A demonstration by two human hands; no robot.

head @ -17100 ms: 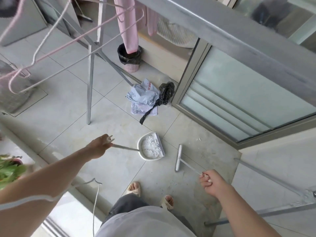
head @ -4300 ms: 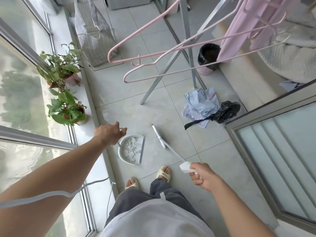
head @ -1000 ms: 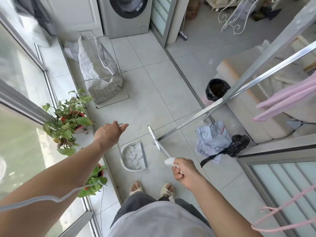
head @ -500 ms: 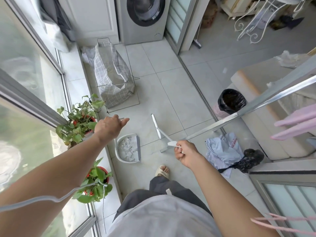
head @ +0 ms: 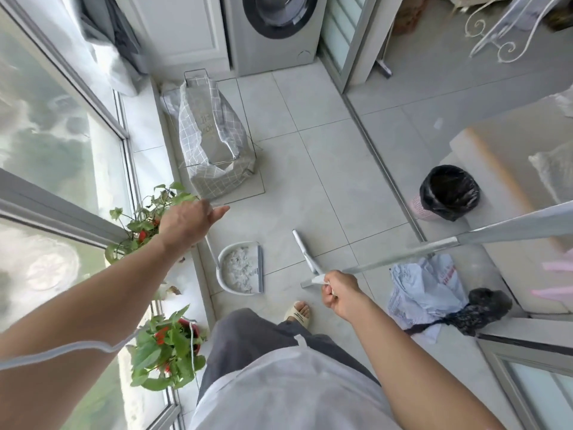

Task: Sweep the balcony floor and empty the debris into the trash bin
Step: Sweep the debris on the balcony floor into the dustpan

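Note:
My left hand (head: 189,223) holds the top of the long handle of a white dustpan (head: 240,268), which rests on the tiled floor and is full of pale debris. My right hand (head: 339,291) grips the handle of the white broom (head: 305,254), whose narrow head lies on the tiles just right of the pan. The trash bin (head: 448,192), lined with a black bag, stands at the right beyond the door track, about a metre from the broom.
A drying rack leg (head: 434,246) slants across the right. Crumpled grey bags (head: 424,290) and a black bag (head: 479,310) lie by the door frame. Potted plants (head: 167,346) line the window sill at left. A checked laundry bag (head: 214,141) and washing machine (head: 276,29) stand ahead.
I have stepped forward along the balcony. Dustpan and broom travelled with my hands, and the trash bin now sits nearer on the right. Both grips are unchanged.

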